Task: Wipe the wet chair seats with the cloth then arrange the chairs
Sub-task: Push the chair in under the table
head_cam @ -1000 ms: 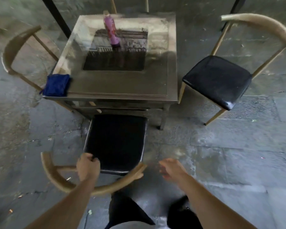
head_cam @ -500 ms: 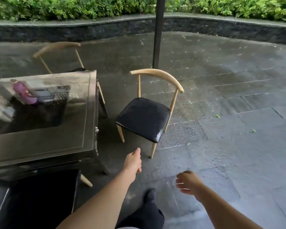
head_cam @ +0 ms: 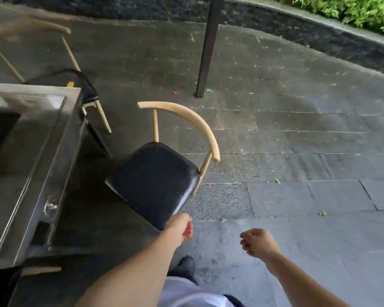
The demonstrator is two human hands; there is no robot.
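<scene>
A: Which step is this, wiping or arranging?

B: Arranging, I'd judge. No cloth shows anywhere in view, and neither hand carries one. The left hand (head_cam: 179, 227) reaches toward the near corner of the chair with the black padded seat and curved pale wooden backrest (head_cam: 155, 180); it sits right at the seat's edge, though I cannot tell whether it touches. Its fingers look loosely relaxed and grasp nothing.

A: And the other one?

B: The right hand (head_cam: 256, 242) hangs over the wet grey stone paving (head_cam: 297, 196), well apart from the chair, fingers loosely curled, holding nothing.

A: Where does that chair stand?

B: Beside the right edge of the grey metal tabletop (head_cam: 31, 151), turned at an angle, its seat corner pointing toward the person and not tucked in. There is a pale sheen along the seat's near right edge, which could be water or just reflected light. A second chair of the same kind, with a black seat (head_cam: 75, 80), stands at the far side of the tabletop, blurred.

A: So what does the next move call for?

B: Likely a firm hold on the seat edge or the backrest, then turning the chair square to the tabletop and sliding it in. The paving looks wet, so the legs may skid rather than drag evenly.
</scene>
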